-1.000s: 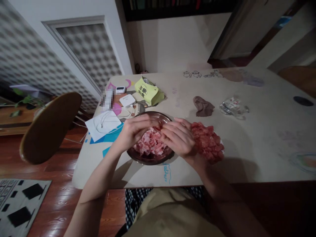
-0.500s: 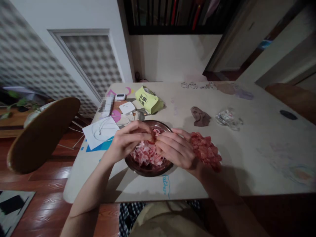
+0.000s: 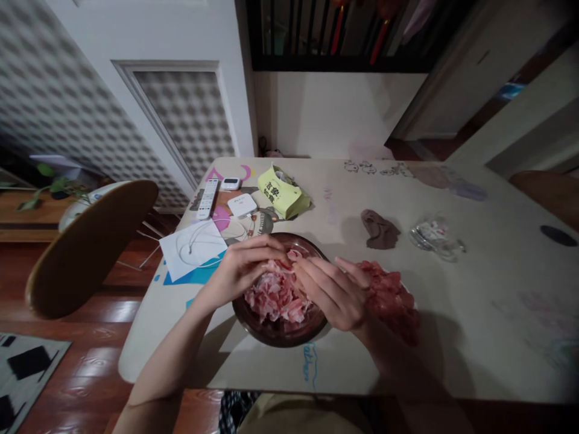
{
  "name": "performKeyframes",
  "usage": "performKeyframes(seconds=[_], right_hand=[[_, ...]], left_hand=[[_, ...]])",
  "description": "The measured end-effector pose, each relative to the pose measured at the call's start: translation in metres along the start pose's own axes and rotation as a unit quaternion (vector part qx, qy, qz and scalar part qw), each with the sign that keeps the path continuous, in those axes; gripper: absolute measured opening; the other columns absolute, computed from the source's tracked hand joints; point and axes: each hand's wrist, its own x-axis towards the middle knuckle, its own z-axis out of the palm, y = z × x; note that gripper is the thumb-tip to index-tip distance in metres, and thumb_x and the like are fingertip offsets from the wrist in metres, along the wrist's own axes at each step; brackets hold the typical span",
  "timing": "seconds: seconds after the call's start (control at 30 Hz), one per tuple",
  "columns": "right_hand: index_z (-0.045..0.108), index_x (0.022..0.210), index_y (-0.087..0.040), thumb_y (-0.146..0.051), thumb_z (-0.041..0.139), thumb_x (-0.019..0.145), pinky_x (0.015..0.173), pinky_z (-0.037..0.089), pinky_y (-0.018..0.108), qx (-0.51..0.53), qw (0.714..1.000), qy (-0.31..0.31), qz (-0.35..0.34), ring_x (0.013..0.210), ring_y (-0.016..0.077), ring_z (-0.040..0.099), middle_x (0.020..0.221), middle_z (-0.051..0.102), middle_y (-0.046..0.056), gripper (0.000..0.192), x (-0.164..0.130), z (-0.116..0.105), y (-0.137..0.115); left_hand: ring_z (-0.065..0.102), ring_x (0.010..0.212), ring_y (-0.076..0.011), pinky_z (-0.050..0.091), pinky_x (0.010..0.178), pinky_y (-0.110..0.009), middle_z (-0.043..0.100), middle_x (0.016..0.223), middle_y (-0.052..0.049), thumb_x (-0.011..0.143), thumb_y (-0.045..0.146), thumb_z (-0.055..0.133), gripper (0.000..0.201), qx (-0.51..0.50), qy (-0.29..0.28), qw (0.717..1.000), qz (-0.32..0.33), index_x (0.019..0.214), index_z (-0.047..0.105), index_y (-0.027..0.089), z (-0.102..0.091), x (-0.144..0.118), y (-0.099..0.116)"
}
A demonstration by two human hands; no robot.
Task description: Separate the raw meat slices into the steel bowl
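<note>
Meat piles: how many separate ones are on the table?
2. One pile of pale pink meat lies in the dark bowl under both hands. A redder pile lies right of the bowl, behind the right hand. More may be hidden beneath the hands.

I note the bowl (image 3: 280, 328) at the worktop's (image 3: 474, 313) near edge, meat (image 3: 277, 298) in it. A second meat heap (image 3: 391, 298) lies just right. Remote (image 3: 208, 198) and pouch (image 3: 281, 193) sit behind; chair (image 3: 90, 247) stands left.
</note>
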Motion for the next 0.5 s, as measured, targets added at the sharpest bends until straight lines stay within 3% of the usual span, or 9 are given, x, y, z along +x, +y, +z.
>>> performKeyframes(seconds=[0.07, 0.23, 0.33, 0.5], right_hand=[[0.072, 0.105, -0.021, -0.018, 0.061, 0.097, 0.103, 0.045, 0.031, 0.004, 1.0, -0.003, 0.022, 0.103, 0.0129, 0.074, 0.108, 0.08, 0.0, 0.014, 0.001, 0.001, 0.0], [0.069, 0.106, -0.023, -0.019, 0.067, 0.094, 0.106, 0.042, 0.034, 0.05, 0.99, 0.022, 0.129, 0.09, 0.0114, 0.075, 0.099, 0.081, -0.004, 0.013, 0.013, 0.003, -0.008], [0.07, 0.106, -0.022, -0.019, 0.071, 0.092, 0.106, 0.043, 0.037, 0.089, 0.982, 0.026, 0.163, 0.091, 0.0135, 0.076, 0.1, 0.081, -0.002, 0.015, 0.018, 0.0, -0.013], [0.072, 0.101, -0.023, -0.012, 0.066, 0.094, 0.109, 0.041, 0.041, 0.121, 0.974, 0.021, 0.192, 0.089, 0.0138, 0.076, 0.099, 0.081, -0.003, 0.014, 0.019, -0.007, -0.016]], left_hand=[[0.069, 0.098, -0.0181, 0.056, 0.089, -0.029, 0.073, 0.102, -0.009, 0.093, 0.017, 0.068, 0.013, -0.018, 0.017, 0.999, -0.029, 0.104, 0.074, 0.019, 0.002, -0.001, -0.001], [0.07, 0.095, -0.0156, 0.059, 0.085, -0.024, 0.069, 0.104, -0.006, 0.088, 0.013, 0.073, 0.04, -0.168, 0.085, 0.978, -0.091, 0.125, 0.061, 0.023, 0.017, -0.003, -0.005], [0.069, 0.09, -0.0128, 0.058, 0.082, -0.022, 0.065, 0.099, -0.003, 0.088, 0.011, 0.073, 0.034, -0.251, 0.116, 0.957, -0.084, 0.117, 0.057, 0.023, 0.025, -0.004, -0.005], [0.066, 0.082, -0.0115, 0.056, 0.075, -0.021, 0.063, 0.091, -0.002, 0.089, 0.015, 0.073, 0.025, -0.293, 0.12, 0.943, -0.105, 0.105, 0.055, 0.02, 0.029, -0.004, 0.003]])
